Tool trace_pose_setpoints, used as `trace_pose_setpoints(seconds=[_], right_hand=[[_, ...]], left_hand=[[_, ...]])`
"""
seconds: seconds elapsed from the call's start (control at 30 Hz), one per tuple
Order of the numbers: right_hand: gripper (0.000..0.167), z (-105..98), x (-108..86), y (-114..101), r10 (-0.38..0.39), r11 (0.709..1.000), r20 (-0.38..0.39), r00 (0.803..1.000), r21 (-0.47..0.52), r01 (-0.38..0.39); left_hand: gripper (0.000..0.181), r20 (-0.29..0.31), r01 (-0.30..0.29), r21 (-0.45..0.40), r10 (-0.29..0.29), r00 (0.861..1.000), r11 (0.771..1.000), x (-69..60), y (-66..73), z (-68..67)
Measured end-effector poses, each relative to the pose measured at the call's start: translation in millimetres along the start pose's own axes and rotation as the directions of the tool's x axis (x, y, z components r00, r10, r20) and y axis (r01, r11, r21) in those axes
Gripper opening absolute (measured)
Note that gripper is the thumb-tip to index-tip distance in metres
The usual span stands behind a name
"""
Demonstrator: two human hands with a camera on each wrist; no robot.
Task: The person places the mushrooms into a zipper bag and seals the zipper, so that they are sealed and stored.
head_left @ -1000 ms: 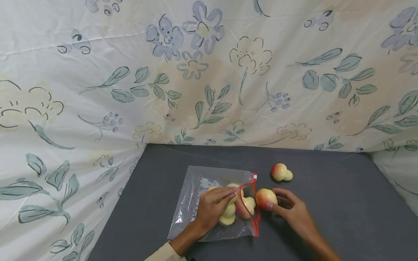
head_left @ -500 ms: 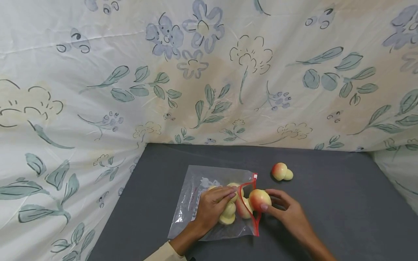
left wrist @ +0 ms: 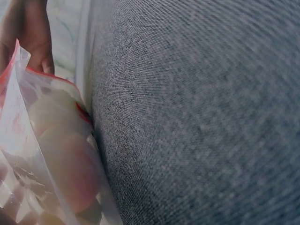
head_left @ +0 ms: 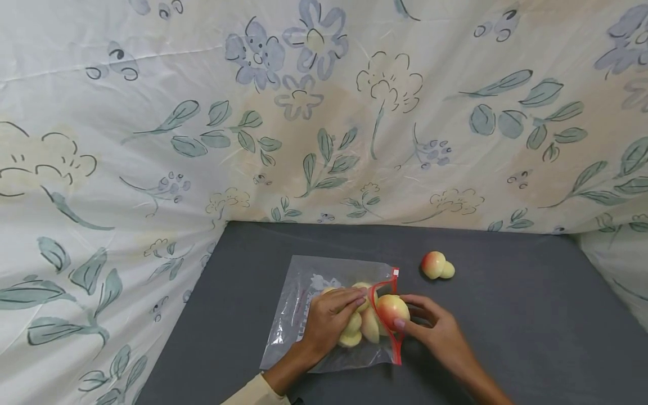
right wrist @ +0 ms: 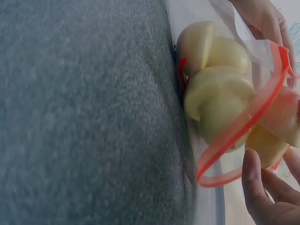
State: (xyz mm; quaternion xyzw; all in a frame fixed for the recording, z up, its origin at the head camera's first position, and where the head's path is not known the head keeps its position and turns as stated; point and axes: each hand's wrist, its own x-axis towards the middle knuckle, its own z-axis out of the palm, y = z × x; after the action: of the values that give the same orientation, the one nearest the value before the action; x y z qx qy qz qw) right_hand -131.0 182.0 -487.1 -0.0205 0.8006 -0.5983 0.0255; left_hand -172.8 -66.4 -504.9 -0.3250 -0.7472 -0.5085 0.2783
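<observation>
A clear zip bag [head_left: 298,287] with a red zip strip lies on the dark table, its mouth toward the right. Several mushroom-shaped pieces [right wrist: 222,105], pale with some red on the caps, are inside it. My left hand [head_left: 329,318] lies over the bag and pinches its upper film near the mouth; that grip is partly hidden. With thumb and fingers, my right hand [head_left: 437,334] holds a red-and-yellow mushroom [head_left: 392,311] at the bag's mouth, partly inside the red strip. Its stem [right wrist: 267,145] shows near my fingertips in the right wrist view.
Another red-and-yellow mushroom [head_left: 435,265] lies on the dark table [head_left: 506,315], behind and to the right of the bag. A flowered cloth [head_left: 354,157] hangs along the back and left side.
My right hand has moved left with the mushroom, from outside the bag's mouth to partly within it. A mushroom inside near the mouth has shifted. My left hand has stayed in place.
</observation>
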Motion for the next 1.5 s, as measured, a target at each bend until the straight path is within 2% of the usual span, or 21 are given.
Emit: trace_pose_setpoints(seconds=[0.23, 0.4, 0.63, 0.93, 1.23, 1.33, 1.5], right_hand=[[0.039, 9, 0.9, 1, -0.061, 0.996, 0.001, 0.998, 0.068, 0.061], [0.032, 12, 2.2, 3, -0.118, 0.986, 0.018, 0.993, 0.123, 0.115], [0.031, 11, 7.2, 5, -0.162, 0.978, 0.039, 0.986, 0.141, 0.155], [0.037, 6, 14.1, 4, -0.137, 0.988, 0.041, 0.99, 0.078, 0.134], [0.044, 9, 14.9, 1, -0.062, 0.99, 0.054, 0.997, 0.129, 0.055], [0.043, 10, 15.4, 0, -0.057, 0.992, 0.052, 0.997, 0.115, 0.051], [0.037, 12, 16.3, 1, -0.092, 0.992, 0.007, 0.996, 0.088, 0.091]], left_hand=[[0.02, 0.009, 0.018, -0.011, -0.018, 1.0, 1.0, -0.5, -1.2, -0.2], [0.019, 0.006, 0.007, 0.002, -0.008, 1.0, 1.0, 0.5, -0.9, 0.1], [0.019, 0.003, -0.001, 0.005, 0.001, 1.0, 1.0, 3.5, -0.6, 2.2], [0.02, 0.008, 0.027, 0.008, -0.027, 1.0, 1.0, 5.6, -4.3, 7.6], [0.019, -0.001, 0.017, 0.016, -0.017, 1.0, 1.0, 6.9, -2.6, 8.4], [0.019, -0.001, 0.009, 0.009, -0.009, 1.0, 1.0, 7.0, -2.7, 8.0], [0.019, 0.003, 0.011, 0.01, -0.011, 1.0, 1.0, 6.5, -2.3, 7.2]])
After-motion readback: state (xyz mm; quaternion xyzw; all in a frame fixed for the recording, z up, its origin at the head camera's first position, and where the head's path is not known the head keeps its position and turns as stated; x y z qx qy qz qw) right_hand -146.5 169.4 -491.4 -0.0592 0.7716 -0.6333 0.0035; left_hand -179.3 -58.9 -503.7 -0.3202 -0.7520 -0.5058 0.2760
